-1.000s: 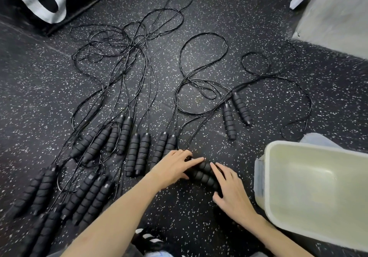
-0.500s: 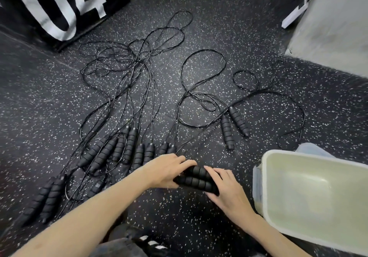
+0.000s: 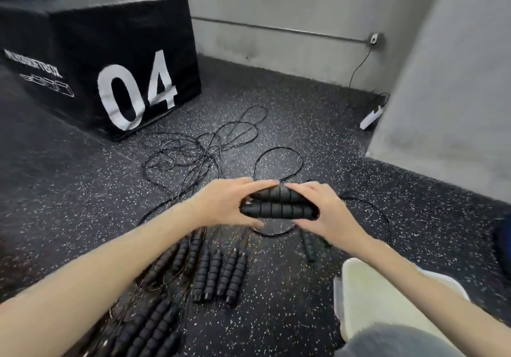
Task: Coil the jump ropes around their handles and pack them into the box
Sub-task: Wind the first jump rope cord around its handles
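Jump-rope handles (image 3: 279,203), two black ribbed foam grips lying side by side and roughly level, are held up above the floor between both hands. The left hand (image 3: 221,204) grips their left ends, fingers curled over the top and thumb beneath; the right hand (image 3: 323,212) clasps the right ends the same way, so the pair is pinched from both sides. Thin black cord (image 3: 276,163) hangs from the held pair toward loops lying on the speckled black rubber floor (image 3: 304,124). Below the left forearm, more handles (image 3: 218,276) lie in rows on the floor, their cords running away into a tangle (image 3: 193,149) near a black foam plyo box (image 3: 110,60) printed with a white "04". The translucent plastic box (image 3: 367,287) sits open on the floor at lower right, partly hidden by the right forearm. A white power strip (image 3: 372,118) lies by the grey wall (image 3: 276,11).
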